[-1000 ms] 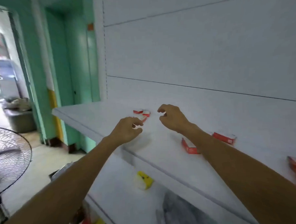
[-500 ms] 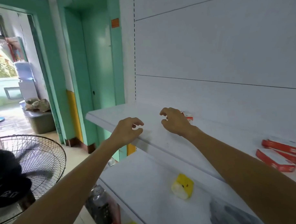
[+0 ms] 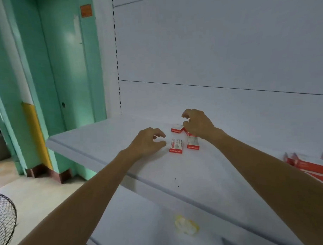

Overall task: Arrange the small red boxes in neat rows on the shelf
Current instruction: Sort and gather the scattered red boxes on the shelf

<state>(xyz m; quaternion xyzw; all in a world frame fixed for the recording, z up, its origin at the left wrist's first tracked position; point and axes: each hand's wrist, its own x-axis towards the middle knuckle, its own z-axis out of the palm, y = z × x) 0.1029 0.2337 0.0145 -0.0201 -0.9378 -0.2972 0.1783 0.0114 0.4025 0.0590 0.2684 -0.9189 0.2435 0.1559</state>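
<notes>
Both arms reach over the pale grey flat shelf board point(image 3: 106, 140) toward its left end. Four small red-and-white cardboard boxes sit there in a loose cluster, between the front edge and the back panel. The two nearer ones lie flat side by side with a gap between them, red ends toward the front edge: the left front box point(image 3: 175, 146) and the right front box point(image 3: 193, 145). Behind them, closer to the back panel, is a third box point(image 3: 177, 129), and a fourth tilted box point(image 3: 188, 134) is half hidden under the wrist.

The left hand point(image 3: 146, 142) rests low over the shelf just beside the left front box, its fingers point(image 3: 160, 135) loosely curled with nothing in them. The right hand point(image 3: 198, 123) hovers over the two back boxes, fingers bent down; I cannot tell whether it has hold of one.

Longer flat red packs point(image 3: 308, 167) lie blurred at the shelf's right end, well apart. A blurred yellow object point(image 3: 186, 226) sits on the lower shelf point(image 3: 142, 223).
</notes>
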